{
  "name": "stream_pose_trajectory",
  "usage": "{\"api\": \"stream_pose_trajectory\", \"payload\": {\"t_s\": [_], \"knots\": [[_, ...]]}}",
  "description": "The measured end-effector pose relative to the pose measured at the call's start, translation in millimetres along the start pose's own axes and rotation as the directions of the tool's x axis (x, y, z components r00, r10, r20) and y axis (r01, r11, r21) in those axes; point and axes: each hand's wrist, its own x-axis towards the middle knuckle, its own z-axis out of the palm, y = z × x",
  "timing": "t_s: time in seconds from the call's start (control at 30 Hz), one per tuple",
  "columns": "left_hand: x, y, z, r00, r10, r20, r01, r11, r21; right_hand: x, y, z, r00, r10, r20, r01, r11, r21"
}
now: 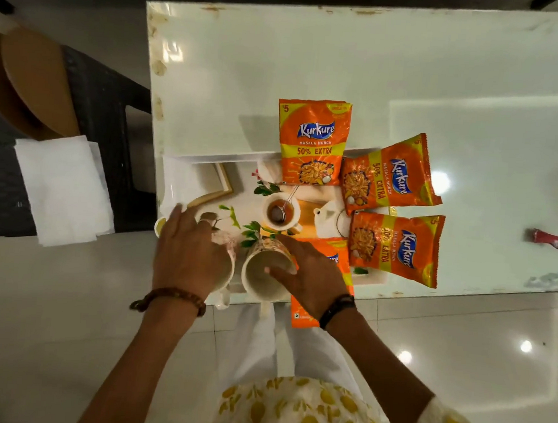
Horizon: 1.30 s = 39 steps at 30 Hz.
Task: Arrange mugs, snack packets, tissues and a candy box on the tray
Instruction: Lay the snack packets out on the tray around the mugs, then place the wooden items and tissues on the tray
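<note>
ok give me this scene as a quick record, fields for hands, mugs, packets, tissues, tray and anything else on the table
left hand: resting over the left mug
right hand: fingers on the rim of the right mug, whose opening tilts toward the camera
snack packets: four orange ones; far, right upper, right lower, one partly under the right hand
tissues: white stack off the table, to its left
tray: white, printed tea picture, at the table's near edge
other: small red object on the table, far right
</note>
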Motion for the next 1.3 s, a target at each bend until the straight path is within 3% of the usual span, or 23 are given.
{"api": "stream_pose_trajectory", "payload": {"t_s": [0.07, 0.17, 0.4, 0.6, 0.83, 0.93, 1.0, 1.07, 1.13, 1.23, 1.3], "knots": [[-11.2, -16.9, 1.5, 0.994, -0.107, 0.023, 0.106, 0.994, 0.038, 1.4, -6.2, 6.4, 1.0, -0.022, 0.013, 0.023, 0.996, -0.088], [-18.9, -31.7, 11.1, 0.979, -0.178, 0.099, 0.188, 0.976, -0.108, 5.3, -9.4, 8.7, 1.0, -0.004, -0.018, 0.002, 0.992, -0.127], [-14.8, -42.7, 31.0, 0.987, -0.153, -0.045, 0.137, 0.957, -0.257, 6.9, -10.9, 7.2, 0.999, -0.028, -0.03, 0.025, 0.993, -0.116], [-14.0, -47.7, 33.2, 0.996, -0.039, -0.077, 0.026, 0.986, -0.165, 7.1, -13.4, 3.3, 1.0, -0.026, -0.016, 0.024, 0.994, -0.104], [-15.4, -50.1, 33.0, 0.999, -0.031, -0.039, 0.025, 0.987, -0.16, 2.9, -21.7, 4.9, 0.999, 0.005, -0.034, -0.009, 0.991, -0.13], [-18.5, -55.3, 29.5, 1.0, -0.021, 0.001, 0.021, 0.989, -0.146, 1.0, -28.8, 1.1, 0.996, 0.084, 0.026, -0.075, 0.967, -0.243], [-22.6, -61.0, 21.2, 0.999, -0.036, -0.011, 0.034, 0.986, -0.163, -1.0, -42.4, -4.1, 0.995, 0.101, -0.014, -0.101, 0.96, -0.261], [-25.8, -68.2, 10.6, 0.993, -0.079, -0.087, 0.049, 0.952, -0.302, -1.2, -66.8, -8.6, 0.991, -0.003, -0.133, -0.028, 0.972, -0.232], [-25.0, -78.0, -2.6, 0.98, -0.144, -0.138, 0.05, 0.847, -0.529, 5.7, -98.9, -6.7, 0.969, -0.129, -0.212, 0.103, 0.986, -0.132], [-11.4, -95.8, -27.7, 0.949, -0.245, -0.199, 0.003, 0.638, -0.77, 31.6, -153.2, 5.2, 0.969, -0.176, -0.176, 0.199, 0.973, 0.117], [10.2, -112.7, -49.0, 0.903, -0.312, -0.296, -0.051, 0.606, -0.794, 59.1, -190.7, 15.2, 0.962, -0.227, -0.152, 0.252, 0.953, 0.17]]}}
